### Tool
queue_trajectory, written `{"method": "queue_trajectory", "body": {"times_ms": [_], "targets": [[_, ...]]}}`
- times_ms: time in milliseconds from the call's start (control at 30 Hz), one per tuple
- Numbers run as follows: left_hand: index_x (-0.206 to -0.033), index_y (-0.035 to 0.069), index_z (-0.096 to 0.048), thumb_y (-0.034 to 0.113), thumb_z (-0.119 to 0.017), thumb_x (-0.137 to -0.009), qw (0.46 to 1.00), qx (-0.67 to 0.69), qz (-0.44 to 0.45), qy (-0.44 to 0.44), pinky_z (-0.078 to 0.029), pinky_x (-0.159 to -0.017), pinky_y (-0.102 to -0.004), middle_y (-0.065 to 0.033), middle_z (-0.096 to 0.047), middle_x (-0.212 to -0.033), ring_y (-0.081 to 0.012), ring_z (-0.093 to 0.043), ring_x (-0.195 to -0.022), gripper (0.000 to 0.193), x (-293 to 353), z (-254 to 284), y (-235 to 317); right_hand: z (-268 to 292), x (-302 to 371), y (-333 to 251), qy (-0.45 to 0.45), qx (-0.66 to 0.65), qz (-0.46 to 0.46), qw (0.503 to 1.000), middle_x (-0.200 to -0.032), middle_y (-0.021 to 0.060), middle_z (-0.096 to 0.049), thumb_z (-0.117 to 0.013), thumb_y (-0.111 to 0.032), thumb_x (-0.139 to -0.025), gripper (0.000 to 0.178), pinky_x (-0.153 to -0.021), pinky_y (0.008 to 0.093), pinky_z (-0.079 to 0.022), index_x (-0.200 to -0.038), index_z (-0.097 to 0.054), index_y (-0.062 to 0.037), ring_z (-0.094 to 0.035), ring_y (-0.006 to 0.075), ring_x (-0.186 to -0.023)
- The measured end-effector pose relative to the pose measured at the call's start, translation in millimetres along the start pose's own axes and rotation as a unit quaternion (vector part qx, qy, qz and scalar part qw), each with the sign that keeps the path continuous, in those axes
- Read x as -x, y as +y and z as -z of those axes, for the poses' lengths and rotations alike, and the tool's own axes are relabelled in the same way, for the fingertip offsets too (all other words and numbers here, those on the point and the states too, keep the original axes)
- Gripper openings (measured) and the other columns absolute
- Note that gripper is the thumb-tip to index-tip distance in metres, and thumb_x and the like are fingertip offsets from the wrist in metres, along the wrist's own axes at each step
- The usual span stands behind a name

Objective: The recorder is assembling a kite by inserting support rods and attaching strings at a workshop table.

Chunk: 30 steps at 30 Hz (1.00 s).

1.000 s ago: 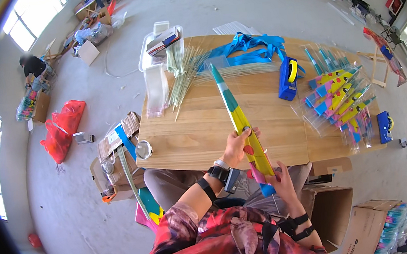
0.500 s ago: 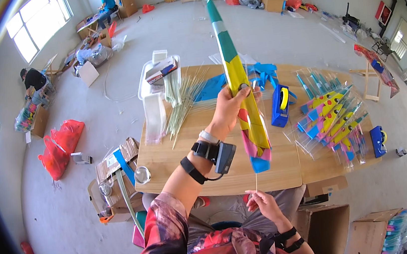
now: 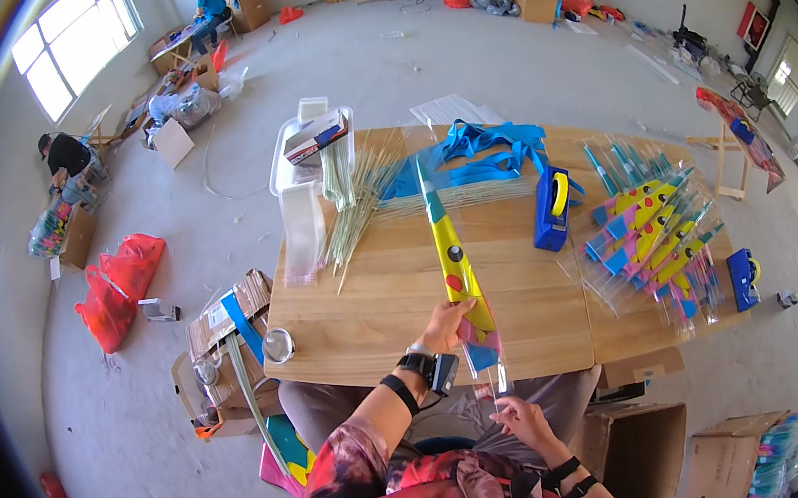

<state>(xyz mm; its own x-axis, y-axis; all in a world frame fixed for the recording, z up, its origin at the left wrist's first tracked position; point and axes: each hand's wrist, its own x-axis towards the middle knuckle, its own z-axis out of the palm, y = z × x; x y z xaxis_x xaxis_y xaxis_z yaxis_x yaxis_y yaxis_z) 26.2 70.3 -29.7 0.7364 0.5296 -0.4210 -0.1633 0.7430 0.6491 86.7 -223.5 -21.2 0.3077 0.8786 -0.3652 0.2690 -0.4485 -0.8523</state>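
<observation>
Here, in the head view, a long folded kite (image 3: 455, 267), yellow with teal, red and pink patches and wrapped in a clear sleeve, is held above the wooden table (image 3: 375, 301), its narrow tip pointing to 12 o'clock and its wide tail toward 6 o'clock. The left hand (image 3: 447, 324) is closed around the kite's lower part, a watch and dark strap being worn on that wrist. The right hand (image 3: 522, 422) is seen at 5 o'clock from the left one, below the table's edge, its fingers pinched on the thin stick that sticks out of the kite's tail.

At 3 o'clock from the kite, a heap of packed kites (image 3: 653, 235) is spread on the table, and a blue tape dispenser (image 3: 552, 207) stands at 2 o'clock. A bundle of thin sticks (image 3: 359, 204) lies at 10 o'clock, and blue ribbon (image 3: 481, 146) is piled at 12 o'clock. A clear plastic bin (image 3: 309, 146) sits at the table's far left corner.
</observation>
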Motion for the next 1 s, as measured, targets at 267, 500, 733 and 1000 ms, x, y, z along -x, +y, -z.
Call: {"method": "queue_trajectory", "body": {"times_ms": [267, 500, 733, 1000], "targets": [[-0.130, -0.004, -0.056, 0.015, -0.069, -0.100, 0.998, 0.027, 0.048, -0.003, -0.063, -0.090, -0.0412, -0.0144, -0.071, -0.114, -0.0278, -0.074, -0.100, 0.038, 34, 20, -48, -17, -24, -11, 0.133, 0.105, 0.034, 0.985, -0.110, 0.0148, -0.061, -0.094, -0.030, -0.071, 0.102, -0.071, 0.0361, -0.056, -0.147, -0.033, -0.0014, -0.068, 0.0240, -0.082], [-0.128, -0.003, -0.057, 0.019, -0.069, -0.100, 0.997, 0.034, 0.065, 0.017, -0.062, -0.093, -0.0411, -0.0160, -0.071, -0.116, -0.0279, -0.074, -0.101, 0.037, 63, 12, -32, -31, -30, -20, 0.155, 0.132, 0.081, 0.976, -0.113, 0.0135, -0.061, -0.094, -0.027, -0.069, 0.104, -0.077, 0.0384, -0.056, -0.149, -0.033, -0.0013, -0.065, 0.0257, -0.086], [-0.125, 0.004, -0.062, 0.025, -0.067, -0.102, 0.990, -0.014, 0.137, -0.028, -0.061, -0.094, -0.0393, -0.0111, -0.073, -0.116, -0.0234, -0.073, -0.105, 0.032, 104, 22, -28, -10, -47, -9, 0.049, -0.082, 0.024, 0.995, -0.098, 0.0086, -0.067, -0.090, -0.018, -0.080, 0.091, -0.073, 0.0317, -0.056, -0.150, -0.035, 0.0007, -0.066, 0.0169, -0.080], [-0.127, 0.003, -0.059, 0.013, -0.067, -0.100, 0.978, -0.178, 0.109, 0.006, -0.061, -0.086, -0.0361, -0.0099, -0.072, -0.118, -0.0233, -0.072, -0.107, 0.031, 135, 59, -42, -18, -50, -29, -0.080, -0.250, -0.075, 0.962, -0.106, 0.0131, -0.072, -0.066, -0.009, -0.100, 0.035, -0.082, 0.0306, -0.058, -0.130, -0.055, 0.0057, -0.073, 0.0184, -0.092]]}}
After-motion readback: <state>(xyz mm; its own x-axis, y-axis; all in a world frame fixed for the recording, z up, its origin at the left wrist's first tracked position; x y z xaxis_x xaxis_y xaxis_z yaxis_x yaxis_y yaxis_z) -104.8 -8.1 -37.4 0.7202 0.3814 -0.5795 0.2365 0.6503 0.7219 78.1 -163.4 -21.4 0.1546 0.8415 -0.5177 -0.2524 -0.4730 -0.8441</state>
